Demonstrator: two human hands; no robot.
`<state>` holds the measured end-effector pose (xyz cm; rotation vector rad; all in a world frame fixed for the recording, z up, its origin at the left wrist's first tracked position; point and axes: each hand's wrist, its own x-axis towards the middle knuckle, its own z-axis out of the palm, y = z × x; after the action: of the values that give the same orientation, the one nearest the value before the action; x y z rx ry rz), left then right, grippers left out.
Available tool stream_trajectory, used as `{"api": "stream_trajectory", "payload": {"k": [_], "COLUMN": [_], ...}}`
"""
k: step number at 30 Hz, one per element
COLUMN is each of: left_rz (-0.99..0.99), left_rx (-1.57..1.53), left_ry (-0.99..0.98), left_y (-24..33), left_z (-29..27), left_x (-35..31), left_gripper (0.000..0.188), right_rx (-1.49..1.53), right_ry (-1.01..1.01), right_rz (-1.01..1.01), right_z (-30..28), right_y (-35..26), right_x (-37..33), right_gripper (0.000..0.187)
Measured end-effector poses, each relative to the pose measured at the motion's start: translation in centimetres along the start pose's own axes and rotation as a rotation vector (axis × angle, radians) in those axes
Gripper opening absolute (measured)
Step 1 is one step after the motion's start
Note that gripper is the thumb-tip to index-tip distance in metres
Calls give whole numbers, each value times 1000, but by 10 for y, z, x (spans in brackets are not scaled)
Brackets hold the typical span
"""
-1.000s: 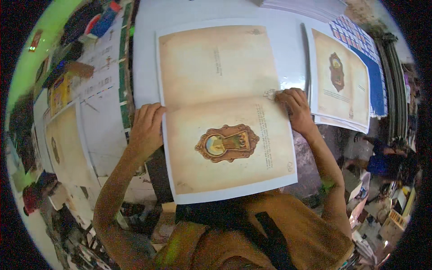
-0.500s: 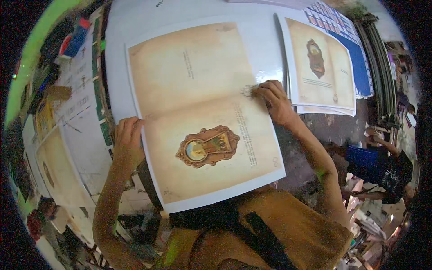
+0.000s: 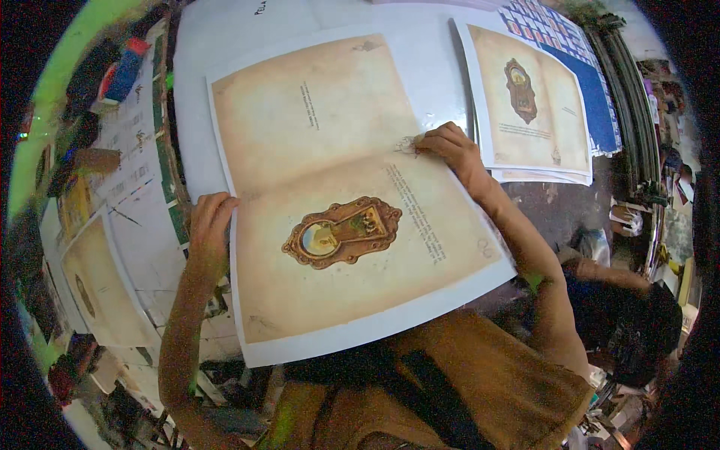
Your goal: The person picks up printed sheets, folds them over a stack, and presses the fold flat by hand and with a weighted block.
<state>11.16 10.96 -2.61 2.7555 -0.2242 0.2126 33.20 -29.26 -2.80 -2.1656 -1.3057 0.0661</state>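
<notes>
A printed sheet (image 3: pixel 322 169) lies partly on the table (image 3: pixel 196 52), its near half overhanging.
Left hand's (image 3: pixel 210 225) fingers grip its left edge; right hand's (image 3: pixel 454 154) fingers pinch its right edge midway, seemingly steadying the overhang. Farther right lies a pile (image 3: pixel 564 139) of similar prints.

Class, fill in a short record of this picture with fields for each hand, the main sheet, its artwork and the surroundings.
Left hand: bare left hand, fingers at the main sheet's left edge; thumb hidden
Right hand: bare right hand, fingertips at its right edge
Main sheet: large white-bordered, tan-printed paper sheet
Artwork: ornate brown keyhole-shaped picture, on the nearer half
Surface: glossy white tabletop
Right side: overlapping tan-printed white paper sheets
Far left: another tan-printed paper sheet
</notes>
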Motion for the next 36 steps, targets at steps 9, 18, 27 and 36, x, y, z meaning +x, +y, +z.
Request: {"api": "stream_trajectory", "payload": {"k": [9,18,27,36], "left_rz": [-70,-640,-709,-809], "left_rx": [-90,-115,-208,-285], "left_ry": [-299,-420,-490,-484], "left_y": [-52,-29,-29,-38], "left_z": [12,-26,-25,-26], "left_x": [13,65,81,70], "left_gripper": [24,76,77,73], "right_rx": [318,-128,55,-404], "right_ry": [25,-287,-94,346], "right_rz": [134,659,607,112], "right_z": [2,-25,-9,-25], "right_y": [39,-2,9,-117], "right_x": [-4,70,74,115], "right_gripper": [29,58,95,108]}}
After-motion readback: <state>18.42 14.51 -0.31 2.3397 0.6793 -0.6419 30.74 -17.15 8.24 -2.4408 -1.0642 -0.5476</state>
